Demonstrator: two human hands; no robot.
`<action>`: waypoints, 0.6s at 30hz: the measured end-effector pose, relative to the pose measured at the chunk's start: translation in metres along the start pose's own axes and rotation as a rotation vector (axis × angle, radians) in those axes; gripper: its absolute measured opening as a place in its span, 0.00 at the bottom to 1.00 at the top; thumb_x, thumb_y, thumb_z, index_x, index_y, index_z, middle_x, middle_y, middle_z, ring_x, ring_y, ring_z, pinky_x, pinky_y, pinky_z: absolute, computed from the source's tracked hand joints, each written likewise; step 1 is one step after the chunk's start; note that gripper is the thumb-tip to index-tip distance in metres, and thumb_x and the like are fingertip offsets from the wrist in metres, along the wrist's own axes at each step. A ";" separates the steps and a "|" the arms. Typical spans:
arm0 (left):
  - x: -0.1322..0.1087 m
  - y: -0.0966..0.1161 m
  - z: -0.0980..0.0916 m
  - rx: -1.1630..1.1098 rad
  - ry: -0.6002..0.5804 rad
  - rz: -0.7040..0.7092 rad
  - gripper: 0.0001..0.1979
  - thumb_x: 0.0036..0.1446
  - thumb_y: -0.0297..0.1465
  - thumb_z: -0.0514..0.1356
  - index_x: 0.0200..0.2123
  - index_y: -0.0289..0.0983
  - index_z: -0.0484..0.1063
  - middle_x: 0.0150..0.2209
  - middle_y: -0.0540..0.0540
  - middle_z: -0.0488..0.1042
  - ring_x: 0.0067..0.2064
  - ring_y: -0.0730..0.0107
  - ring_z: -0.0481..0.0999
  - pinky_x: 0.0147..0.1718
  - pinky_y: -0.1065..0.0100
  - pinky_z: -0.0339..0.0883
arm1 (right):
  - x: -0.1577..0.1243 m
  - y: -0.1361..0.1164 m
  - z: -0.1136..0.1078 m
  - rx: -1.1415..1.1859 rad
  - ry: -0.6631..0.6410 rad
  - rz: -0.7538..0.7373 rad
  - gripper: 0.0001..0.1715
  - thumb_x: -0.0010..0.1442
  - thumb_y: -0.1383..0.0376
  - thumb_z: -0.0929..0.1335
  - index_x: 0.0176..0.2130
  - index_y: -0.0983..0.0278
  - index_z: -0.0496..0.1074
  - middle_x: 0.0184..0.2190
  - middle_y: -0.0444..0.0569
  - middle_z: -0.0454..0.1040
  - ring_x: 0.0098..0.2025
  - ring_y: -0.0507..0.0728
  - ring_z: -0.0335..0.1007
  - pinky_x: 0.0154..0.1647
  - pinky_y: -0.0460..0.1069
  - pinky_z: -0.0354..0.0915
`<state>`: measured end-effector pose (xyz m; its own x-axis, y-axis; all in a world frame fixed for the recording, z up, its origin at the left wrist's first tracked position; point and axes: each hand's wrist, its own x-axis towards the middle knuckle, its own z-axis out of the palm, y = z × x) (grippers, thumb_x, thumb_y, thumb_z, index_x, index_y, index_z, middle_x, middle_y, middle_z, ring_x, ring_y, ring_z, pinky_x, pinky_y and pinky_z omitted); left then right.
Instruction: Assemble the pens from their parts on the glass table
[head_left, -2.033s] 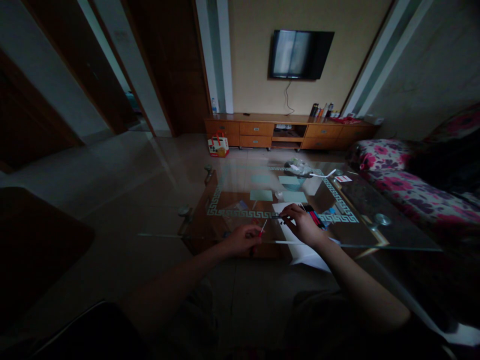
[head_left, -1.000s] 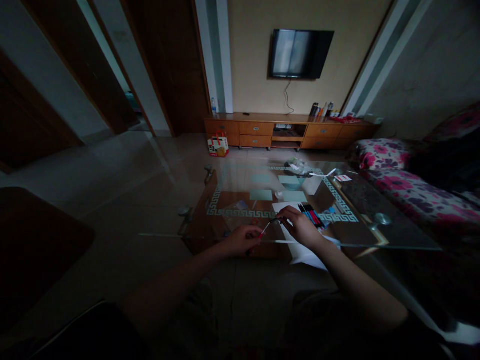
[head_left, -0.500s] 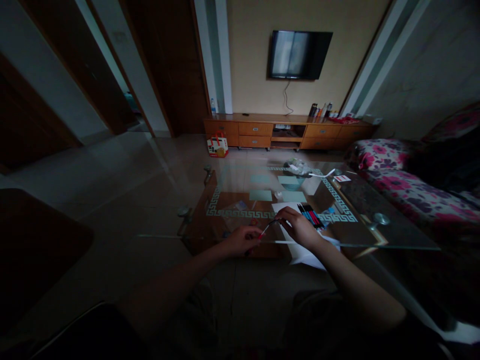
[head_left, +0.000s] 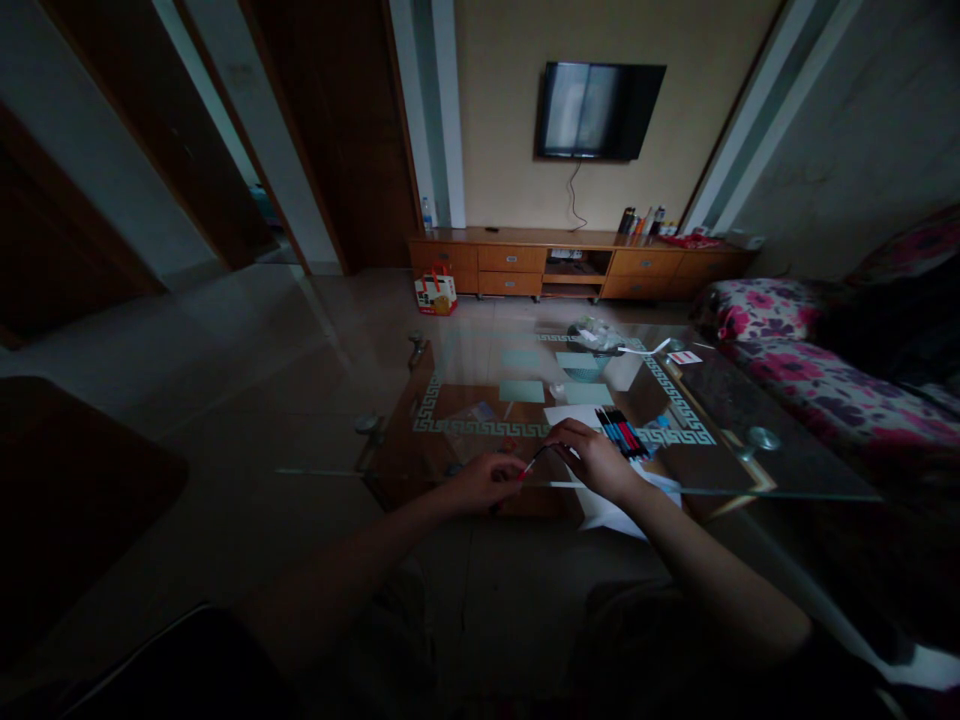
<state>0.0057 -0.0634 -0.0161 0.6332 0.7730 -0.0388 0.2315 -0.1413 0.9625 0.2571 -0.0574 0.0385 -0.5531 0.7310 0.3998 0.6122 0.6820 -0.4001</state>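
Note:
My left hand (head_left: 482, 480) is closed in a pinch on the red end of a thin pen (head_left: 534, 460) at the near edge of the glass coffee table (head_left: 720, 405). My right hand (head_left: 597, 455) is closed on the pen's dark far end, so both hands hold the same pen over the table edge. Under my right hand lies a white sheet of paper (head_left: 609, 510) that hangs over the edge. Just right of that hand several red, blue and black pens (head_left: 619, 432) lie side by side.
A patterned border runs round the glass top, with pale green paper squares (head_left: 522, 391) and a plastic bag (head_left: 595, 333) farther back. A flowered sofa (head_left: 810, 375) stands at the right. A wooden TV cabinet (head_left: 577, 263) with a wall television (head_left: 600, 96) fills the far wall.
My right hand has drawn back slightly towards me and towards my left hand, bringing the pen's dark end with it. My left hand has barely moved.

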 end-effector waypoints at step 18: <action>0.003 -0.004 -0.001 -0.001 0.050 0.054 0.14 0.58 0.39 0.62 0.42 0.34 0.74 0.35 0.46 0.76 0.35 0.70 0.73 0.33 0.72 0.64 | 0.001 -0.017 0.005 0.105 -0.043 -0.020 0.18 0.64 0.73 0.63 0.49 0.57 0.73 0.41 0.49 0.74 0.44 0.57 0.71 0.45 0.51 0.68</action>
<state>0.0063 -0.0598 -0.0204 0.6073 0.7940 0.0262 0.1978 -0.1831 0.9630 0.2426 -0.0681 0.0417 -0.5899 0.7157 0.3739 0.5392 0.6939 -0.4773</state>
